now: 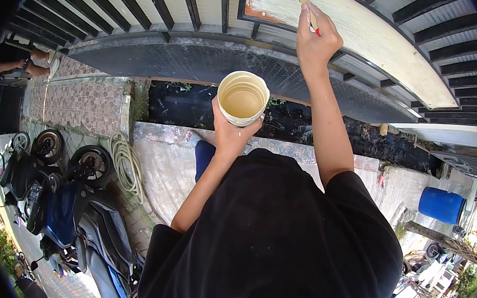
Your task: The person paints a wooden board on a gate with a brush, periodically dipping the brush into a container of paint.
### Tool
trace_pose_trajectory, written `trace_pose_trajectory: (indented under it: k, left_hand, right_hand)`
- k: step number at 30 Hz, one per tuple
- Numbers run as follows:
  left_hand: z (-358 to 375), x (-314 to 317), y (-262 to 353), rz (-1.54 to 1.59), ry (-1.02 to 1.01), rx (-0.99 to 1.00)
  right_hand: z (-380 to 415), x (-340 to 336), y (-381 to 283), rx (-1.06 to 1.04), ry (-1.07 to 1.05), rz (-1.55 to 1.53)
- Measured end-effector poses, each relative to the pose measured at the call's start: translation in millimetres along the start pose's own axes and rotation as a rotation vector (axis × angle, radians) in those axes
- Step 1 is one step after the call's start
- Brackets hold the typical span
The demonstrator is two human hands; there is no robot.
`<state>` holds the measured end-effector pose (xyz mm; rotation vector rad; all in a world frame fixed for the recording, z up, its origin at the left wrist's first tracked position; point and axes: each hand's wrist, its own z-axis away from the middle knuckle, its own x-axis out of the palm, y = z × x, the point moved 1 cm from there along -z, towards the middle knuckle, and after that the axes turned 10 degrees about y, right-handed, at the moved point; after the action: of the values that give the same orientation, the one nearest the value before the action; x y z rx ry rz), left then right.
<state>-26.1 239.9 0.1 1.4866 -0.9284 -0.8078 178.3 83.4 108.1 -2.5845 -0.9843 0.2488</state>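
My left hand (231, 134) is wrapped round a pale cup (242, 115) and holds it upright in front of my chest. Cream-coloured paint (243, 99) shows inside it. Up at the top of the view, my right hand (318, 39) grips a paintbrush (314, 22) by its handle, which has a red end. The bristles touch a long wooden board (370, 32) coated in streaky cream paint. Brown wood shows through near the board's lower left corner. A dark metal frame borders the board.
Black fence bars (189, 0) flank the board. Below the fence runs a ditch of dark water (196, 107), with a concrete ledge (163, 159) on my side. Motorcycles (72, 207) and a coiled hose (125, 164) stand left. A blue barrel (441, 205) lies right. Another person's legs (34, 63) show far left.
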Motion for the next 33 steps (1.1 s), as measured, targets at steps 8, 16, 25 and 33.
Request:
trace_pose_trajectory:
  k: [8,16,25,33]
  left_hand:
    - [0,0,-2,0.028,0.004,-0.024]
    - [-2,-4,-3,0.001,0.018,0.007]
    - [-3,-6,-1,0.020,0.019,-0.013]
    - [-8,-13,-4,0.017,0.031,0.007]
  right_hand:
    - [1,2,-4,0.001,-0.013,-0.009]
    - [13,0,-36,-0.078,-0.063,-0.060]
    - [33,24,-17,-0.270,-0.175,-0.064]
    - [42,38,-5,-0.304,-0.170,-0.077]
